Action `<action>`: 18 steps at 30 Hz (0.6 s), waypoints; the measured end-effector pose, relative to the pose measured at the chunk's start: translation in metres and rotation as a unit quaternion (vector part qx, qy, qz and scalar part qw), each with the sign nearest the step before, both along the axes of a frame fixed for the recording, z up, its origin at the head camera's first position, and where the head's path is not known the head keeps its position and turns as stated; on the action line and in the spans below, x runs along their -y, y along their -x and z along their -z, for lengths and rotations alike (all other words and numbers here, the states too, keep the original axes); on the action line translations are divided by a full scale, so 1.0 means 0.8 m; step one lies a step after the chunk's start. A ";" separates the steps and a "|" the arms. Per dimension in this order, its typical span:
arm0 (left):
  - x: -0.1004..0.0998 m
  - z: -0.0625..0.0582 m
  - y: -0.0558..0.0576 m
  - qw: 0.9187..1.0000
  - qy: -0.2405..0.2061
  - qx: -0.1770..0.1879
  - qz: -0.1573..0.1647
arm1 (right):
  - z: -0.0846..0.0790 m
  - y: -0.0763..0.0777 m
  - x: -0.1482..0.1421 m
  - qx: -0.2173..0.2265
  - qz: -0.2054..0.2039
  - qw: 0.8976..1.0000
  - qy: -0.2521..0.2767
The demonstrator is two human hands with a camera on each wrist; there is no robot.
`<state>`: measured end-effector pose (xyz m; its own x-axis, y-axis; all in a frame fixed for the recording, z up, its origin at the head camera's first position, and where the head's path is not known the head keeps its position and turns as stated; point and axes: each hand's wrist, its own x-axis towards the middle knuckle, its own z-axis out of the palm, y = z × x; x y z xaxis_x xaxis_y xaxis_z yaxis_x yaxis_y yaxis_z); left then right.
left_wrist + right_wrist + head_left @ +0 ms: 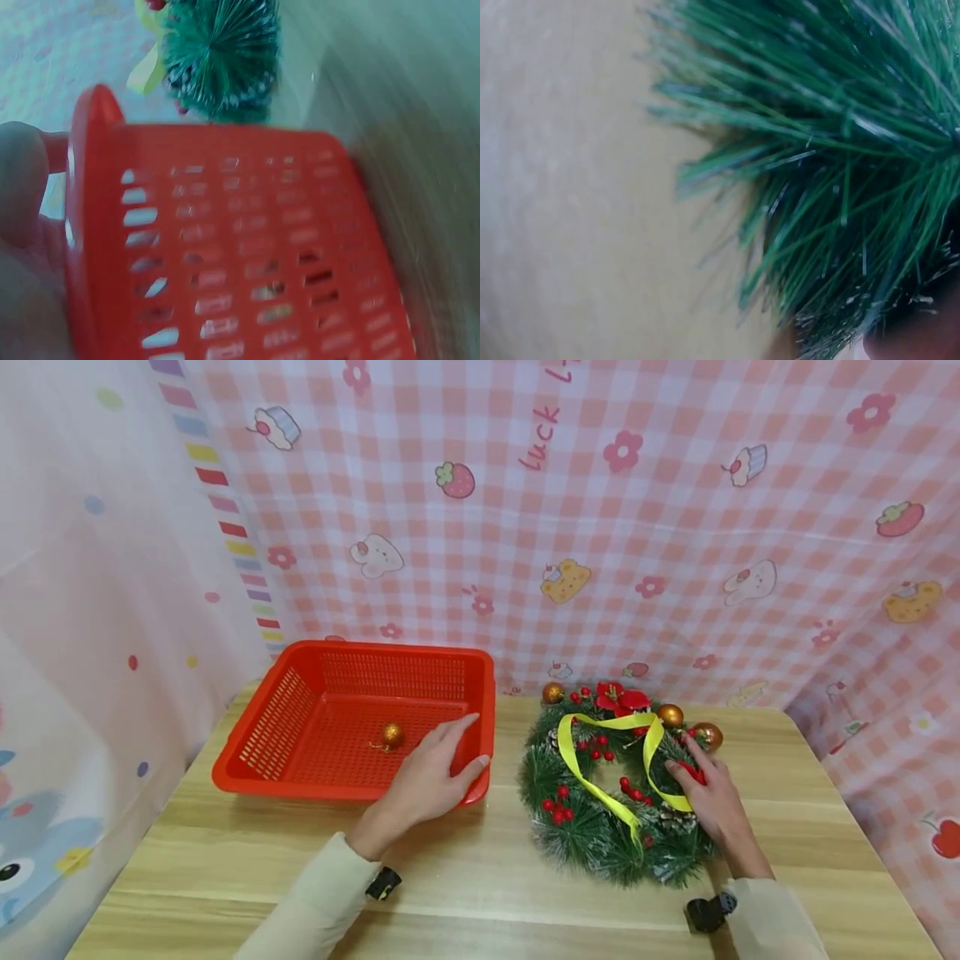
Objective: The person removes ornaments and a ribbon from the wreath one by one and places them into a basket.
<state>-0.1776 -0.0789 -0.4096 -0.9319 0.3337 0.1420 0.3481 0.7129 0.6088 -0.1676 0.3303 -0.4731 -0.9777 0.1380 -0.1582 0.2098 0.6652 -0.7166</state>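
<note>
My left hand (431,768) reaches over the right front of a red plastic basket (352,792), fingers and thumb spread apart. A small gold glitter ball (392,735) lies on the basket's floor, left of that hand. In the left wrist view, part of the hand (26,225) shows beside the basket's rim. My right hand (716,797) rests over the right side of a green pine wreath (573,843), its index finger and thumb apart around a red piece (693,772). A yellow ribbon (600,789) lies loosely across the wreath.
The wreath carries a red flower (618,697), red berries (558,804), pine cones and gold balls (670,715) along its far edge. Basket and wreath stand side by side on a wood-grain table (465,893). A pink checked cloth (525,527) hangs behind.
</note>
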 end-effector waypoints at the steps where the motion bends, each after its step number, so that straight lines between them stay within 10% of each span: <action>1: -0.005 0.001 0.000 1.000 0.012 0.005 -0.002 | 0.000 0.000 0.000 -0.001 0.000 1.000 0.000; 18: -0.024 0.011 -0.002 0.990 0.139 0.001 -0.010 | -0.017 0.002 -0.002 -0.017 -0.039 0.998 -0.055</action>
